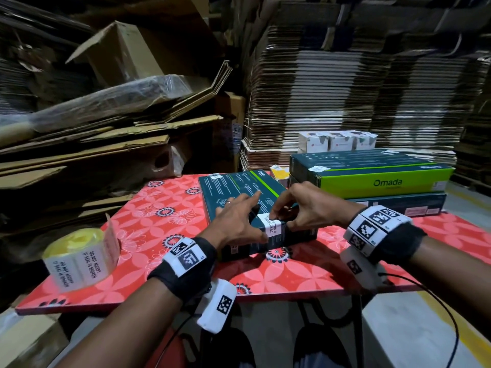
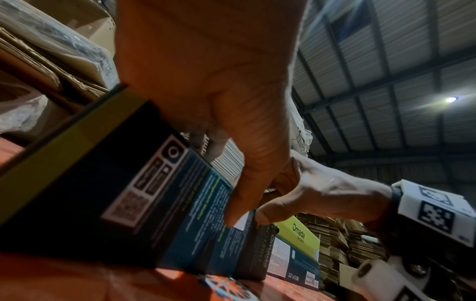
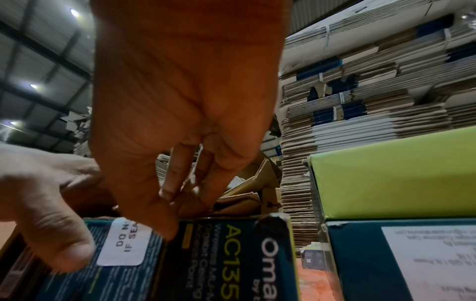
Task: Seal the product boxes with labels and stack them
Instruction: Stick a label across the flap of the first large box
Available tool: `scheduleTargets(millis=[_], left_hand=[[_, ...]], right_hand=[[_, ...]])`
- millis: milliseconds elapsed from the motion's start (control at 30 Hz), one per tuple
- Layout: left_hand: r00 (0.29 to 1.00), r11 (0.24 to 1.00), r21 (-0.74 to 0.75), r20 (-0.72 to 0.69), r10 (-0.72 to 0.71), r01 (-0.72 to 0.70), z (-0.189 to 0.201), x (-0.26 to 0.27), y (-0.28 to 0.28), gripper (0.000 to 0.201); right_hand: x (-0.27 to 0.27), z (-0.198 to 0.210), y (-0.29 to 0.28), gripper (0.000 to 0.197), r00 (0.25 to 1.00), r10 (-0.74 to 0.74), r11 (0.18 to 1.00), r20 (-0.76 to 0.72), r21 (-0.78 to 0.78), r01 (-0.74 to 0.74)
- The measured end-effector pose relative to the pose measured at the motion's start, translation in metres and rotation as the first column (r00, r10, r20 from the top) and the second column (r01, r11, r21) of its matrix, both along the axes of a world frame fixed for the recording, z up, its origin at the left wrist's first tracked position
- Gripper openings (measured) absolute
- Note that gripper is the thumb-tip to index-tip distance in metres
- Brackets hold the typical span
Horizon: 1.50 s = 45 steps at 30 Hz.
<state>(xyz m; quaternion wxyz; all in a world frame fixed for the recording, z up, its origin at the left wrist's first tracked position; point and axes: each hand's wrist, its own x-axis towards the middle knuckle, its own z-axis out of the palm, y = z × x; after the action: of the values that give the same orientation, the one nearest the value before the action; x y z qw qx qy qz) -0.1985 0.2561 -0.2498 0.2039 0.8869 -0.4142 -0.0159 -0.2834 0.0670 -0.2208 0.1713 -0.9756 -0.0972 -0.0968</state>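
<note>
Pressing a white rectangular seal label (image 1: 273,227) over the near edge of a flat dark-teal cardboard product box (image 1: 233,191) is, as I judge it, the step in hand. That box lies flat at the centre of the red floral bench (image 1: 164,208), its label end toward me at 6 o'clock.

My left hand (image 1: 233,221) lies spread on the box top with straight fingers, the thumb down on the front face just beside the label; it holds nothing, it only pins the box. My right hand (image 1: 305,208) has its fingertips curled onto the label's upper end, thumb low on the front face at the label's right edge.

What could go wrong from here:
- The label may crease or trap a bubble at the box edge if I rub the top and the front face separately.
- It may sit skewed, since it bends across a corner; I cannot tell from the wrist views how far it reaches onto the top.
- The box could slide toward 12 o'clock under my push if the left hand eases off.

At 2 o'clock, a stack of two long boxes, a lime-green one on a dark-teal one (image 1: 372,179), stands well apart. The yellow-cored roll of seal labels (image 1: 79,258) sits at 9 o'clock near the bench edge, where a careless elbow might knock it off.
</note>
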Motion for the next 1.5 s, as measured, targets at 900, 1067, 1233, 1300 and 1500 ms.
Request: scheduleTargets(millis=[900, 1067, 1233, 1300, 1500], left_hand=[[0.999, 0.998, -0.061, -0.030, 0.017, -0.019, -0.004, 0.004, -0.001, 0.122], [0.998, 0.997, -0.070, -0.053, 0.014, -0.017, -0.003, 0.004, 0.001, 0.123], [0.998, 0.997, -0.065, -0.054, 0.024, -0.028, -0.004, 0.001, 0.000, 0.124], [0.998, 0.997, -0.064, -0.057, 0.028, -0.032, -0.004, 0.001, 0.000, 0.125], [0.998, 0.998, -0.056, -0.063, 0.031, -0.035, -0.003, 0.002, 0.001, 0.124]], right_hand=[[0.007, 0.010, 0.011, 0.010, 0.997, 0.069, 0.994, -0.019, -0.085, -0.071], [0.015, 0.003, 0.019, 0.013, 0.997, 0.075, 0.987, -0.001, -0.143, -0.075], [0.027, -0.004, 0.011, 0.014, 0.993, 0.103, 0.986, 0.062, -0.135, -0.094], [0.037, -0.010, 0.003, 0.016, 0.995, 0.073, 0.990, 0.075, -0.130, -0.062], [0.046, -0.007, 0.007, 0.017, 0.995, 0.053, 0.994, 0.087, -0.099, -0.044]])
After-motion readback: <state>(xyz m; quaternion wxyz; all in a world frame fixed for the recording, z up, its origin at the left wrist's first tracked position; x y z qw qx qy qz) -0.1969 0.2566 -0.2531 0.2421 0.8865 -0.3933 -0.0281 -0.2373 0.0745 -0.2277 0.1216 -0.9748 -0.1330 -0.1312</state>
